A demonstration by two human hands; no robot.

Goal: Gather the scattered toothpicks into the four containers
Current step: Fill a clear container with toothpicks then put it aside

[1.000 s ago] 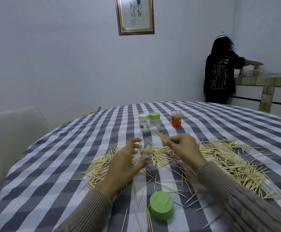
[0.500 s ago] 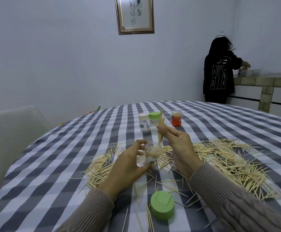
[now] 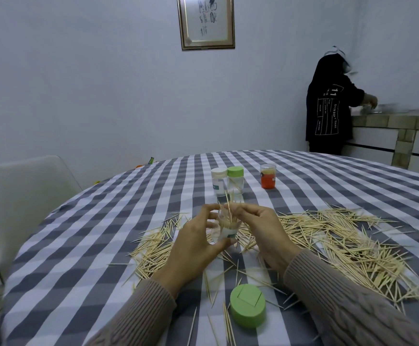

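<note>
Roughly early | left hand (image 3: 198,243) grips clear container (image 3: 224,227) at frame centre | right hand (image 3: 263,231) pinches toothpick bundle (image 3: 229,208) into it | most toothpicks (image 3: 340,240) still strewn across bench (image 3: 78,258), right of centre.

Head view, down (and forward) over table (image 3: 83,245)

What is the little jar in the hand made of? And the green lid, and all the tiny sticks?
The held jar looks like clear plastic, maybe glass: you can see the sticks through its wall. The green lid looks like matte plastic, one even colour with a dull, smooth top. The scattered toothpicks look like pale bare wood or bamboo: thin, straw-coloured, without shine.
</note>
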